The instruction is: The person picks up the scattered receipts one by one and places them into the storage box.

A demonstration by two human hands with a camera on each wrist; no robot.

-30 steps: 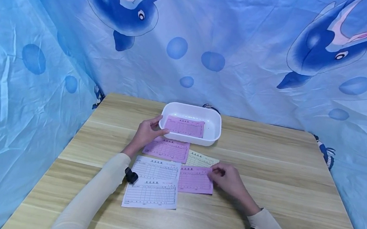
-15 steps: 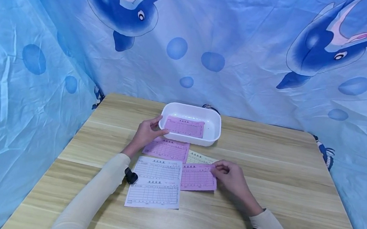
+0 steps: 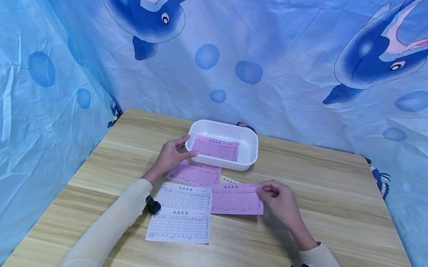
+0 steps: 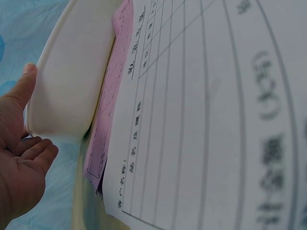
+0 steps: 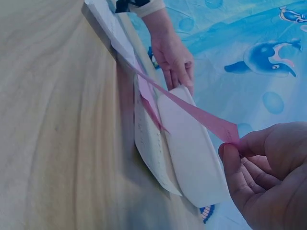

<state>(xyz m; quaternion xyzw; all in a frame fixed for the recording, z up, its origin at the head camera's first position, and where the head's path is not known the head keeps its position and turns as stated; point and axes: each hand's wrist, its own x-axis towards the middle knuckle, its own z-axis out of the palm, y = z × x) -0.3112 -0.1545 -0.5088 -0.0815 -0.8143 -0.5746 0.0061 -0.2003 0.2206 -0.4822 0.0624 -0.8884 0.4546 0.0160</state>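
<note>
My right hand [image 3: 281,201] pinches the right edge of a pink printed form slip [image 3: 236,199], thumb against fingertips. In the right wrist view that slip [image 5: 206,117] is lifted off the table at its pinched end. Its left end goes under two overlapping white form slips [image 3: 181,221]. My left hand [image 3: 170,157] holds the left end of a white plastic tray [image 3: 247,165], thumb at the near rim. Inside the tray lies a pink slip [image 3: 215,148]. Another pink slip [image 3: 194,174] sits just in front of the tray, partly under it. A pale yellow-green slip [image 3: 228,180] is mostly covered.
Everything lies on a wood-grain table [image 3: 328,198]. A blue curtain [image 3: 294,42] with dolphin pictures hangs behind and at the sides. Tasselled cords [image 3: 381,177] show at the table's edges. Each wrist wears a small black camera [image 3: 153,205].
My right hand has drawn the pink slip to the right and upward, so more of it shows and it covers more of the yellow-green slip. The white slips shifted slightly right. My left hand stayed put.
</note>
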